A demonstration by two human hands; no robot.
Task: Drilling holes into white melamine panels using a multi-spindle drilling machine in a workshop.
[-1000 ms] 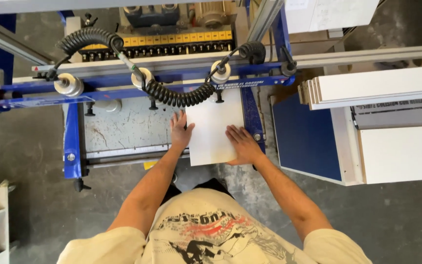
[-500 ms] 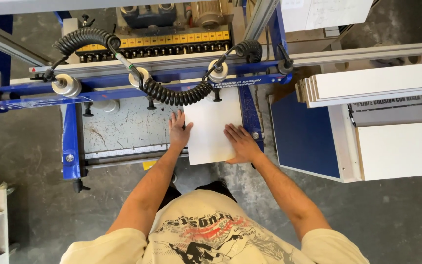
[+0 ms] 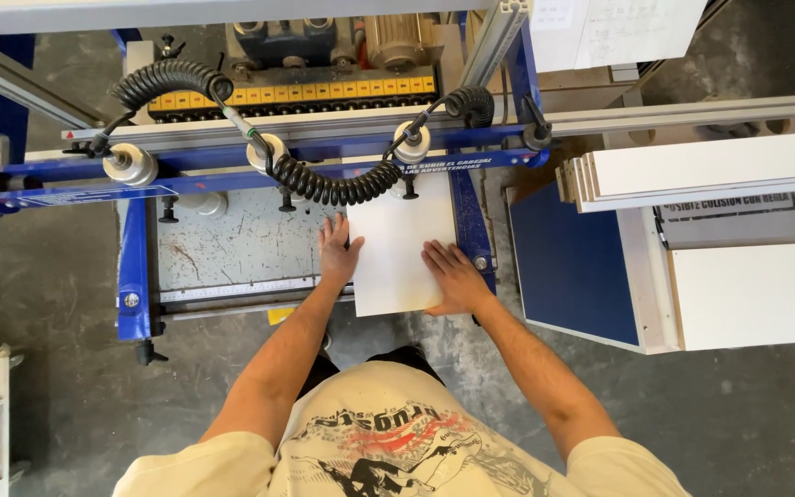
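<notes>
- Left hand (image 3: 336,250) flat, fingers spread, pressed on the left edge of a white panel (image 3: 404,241), fingertips pointing away from the body.
- Right hand (image 3: 453,276) flat as well, fingers loosely spread, resting on the panel's near right corner, just beside the blue frame rail (image 3: 467,221).
- Neither hand pinching or gripping; both palms down on the board.
- White panel lying flat on the machine's tabletop (image 3: 232,248), near edge hanging slightly past the front, far edge tucked under the blue crossbar (image 3: 259,166).
- Grey metal tabletop scratched and worn to the left of the panel, with a ruler strip (image 3: 232,292) along its front.
- Black coiled hose (image 3: 333,189) sagging across the crossbar above the panel's far edge; a second coil (image 3: 163,81) up at the left.
- Round clamp heads (image 3: 131,164) spaced along the crossbar.
- Row of yellow blocks (image 3: 296,93) behind, below a motor housing (image 3: 397,37).
- Stack of white boards (image 3: 701,170) well to the right, above a blue-sided cart (image 3: 572,267).
- Grey concrete floor (image 3: 48,304) all around.
</notes>
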